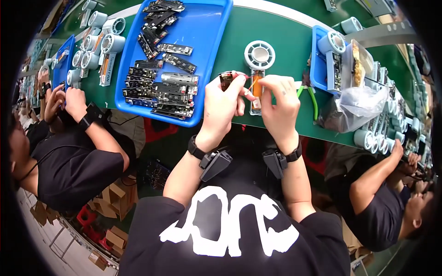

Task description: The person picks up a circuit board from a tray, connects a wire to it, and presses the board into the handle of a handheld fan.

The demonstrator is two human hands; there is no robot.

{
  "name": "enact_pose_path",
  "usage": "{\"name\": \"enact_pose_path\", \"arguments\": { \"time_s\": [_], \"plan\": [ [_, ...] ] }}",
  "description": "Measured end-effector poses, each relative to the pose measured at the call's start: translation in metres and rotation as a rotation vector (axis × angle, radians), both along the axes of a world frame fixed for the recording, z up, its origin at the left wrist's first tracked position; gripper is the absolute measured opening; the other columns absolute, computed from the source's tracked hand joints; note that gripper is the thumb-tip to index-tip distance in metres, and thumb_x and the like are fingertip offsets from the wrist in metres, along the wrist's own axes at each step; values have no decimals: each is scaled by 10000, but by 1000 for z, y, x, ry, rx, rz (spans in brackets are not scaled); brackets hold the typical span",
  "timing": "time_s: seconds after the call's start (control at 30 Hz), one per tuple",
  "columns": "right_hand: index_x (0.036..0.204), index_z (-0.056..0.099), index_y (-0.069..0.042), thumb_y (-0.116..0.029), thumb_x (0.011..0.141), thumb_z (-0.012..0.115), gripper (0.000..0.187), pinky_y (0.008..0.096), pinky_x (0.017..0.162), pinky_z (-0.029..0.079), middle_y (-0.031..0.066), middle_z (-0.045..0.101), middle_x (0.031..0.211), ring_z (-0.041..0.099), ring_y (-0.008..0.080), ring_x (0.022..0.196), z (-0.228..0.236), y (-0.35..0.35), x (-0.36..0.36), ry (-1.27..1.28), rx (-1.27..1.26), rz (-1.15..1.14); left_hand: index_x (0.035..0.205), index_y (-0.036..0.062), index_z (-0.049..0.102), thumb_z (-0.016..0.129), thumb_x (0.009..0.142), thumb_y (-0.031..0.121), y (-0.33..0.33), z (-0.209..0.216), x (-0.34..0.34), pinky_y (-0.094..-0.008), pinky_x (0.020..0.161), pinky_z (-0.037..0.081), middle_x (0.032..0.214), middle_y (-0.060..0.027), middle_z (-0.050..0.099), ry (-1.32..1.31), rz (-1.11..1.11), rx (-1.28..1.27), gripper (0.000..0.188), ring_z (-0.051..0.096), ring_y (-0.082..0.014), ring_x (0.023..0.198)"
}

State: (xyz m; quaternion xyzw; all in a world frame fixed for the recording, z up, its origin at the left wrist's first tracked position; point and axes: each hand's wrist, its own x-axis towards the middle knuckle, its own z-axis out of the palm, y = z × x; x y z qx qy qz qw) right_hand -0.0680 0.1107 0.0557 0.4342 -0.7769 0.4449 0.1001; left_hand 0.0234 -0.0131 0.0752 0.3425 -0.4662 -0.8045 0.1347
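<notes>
My left hand (221, 103) pinches a small dark circuit board (225, 81) between thumb and fingers. Thin red and pale wires (251, 81) run between the board and an open handheld fan (259, 55). The fan lies on the green bench with its round white head pointing away from me. An orange battery (256, 90) shows in its opened handle, between my hands. On the right of the handle, my right hand (282, 99) has thumb and forefinger pressed together by the wires. What sits in that pinch is too small to make out.
A blue tray (209, 50) of circuit boards stands on the left. Green-handled pliers (315, 102) lie at right, near a smaller blue tray (318, 73) and a clear plastic bag (354, 108). More white fans (110, 43) stand around the bench. Co-workers sit on both sides.
</notes>
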Motion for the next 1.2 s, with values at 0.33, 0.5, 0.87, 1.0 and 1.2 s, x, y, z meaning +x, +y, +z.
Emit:
{"name": "enact_pose_path", "arguments": {
  "time_s": [0.33,0.5,0.87,1.0,1.2],
  "plan": [
    [994,762,-118,48,707,785,332,336,724,516,36,693,1082,596,241,901,-7,10,-5,121,19,71,1049,-2,695,639,1006,165,7,-3,1,-207,390,318,726,-64,683,-38,-43,-33,181,507,-67,435],
    [987,761,-90,48,721,795,302,323,734,532,52,704,1081,620,237,900,-1,11,-6,123,-19,62,1035,-25,743,678,977,109,10,-7,-1,-205,554,436,762,-15,684,36,23,-397,161,564,-42,625],
    [1011,736,14,76,891,701,140,262,783,558,113,730,989,713,195,887,-6,1,-8,-422,-314,112,1152,-15,716,661,988,112,5,-15,8,-217,576,394,772,44,610,-3,-10,-627,215,487,-22,668],
    [1021,739,7,75,894,698,150,250,747,542,94,733,984,693,151,860,0,-4,-13,-386,-202,142,1390,-1,563,505,1081,203,4,-16,19,-197,572,379,818,14,563,171,-34,-517,375,486,-41,658],
    [1000,755,-16,44,851,763,161,227,674,503,63,731,957,636,104,756,4,-6,-10,-423,-80,125,1467,33,475,457,1105,341,11,-8,16,-198,571,409,864,-30,549,285,-65,-285,476,515,-82,644]
  ]
}}
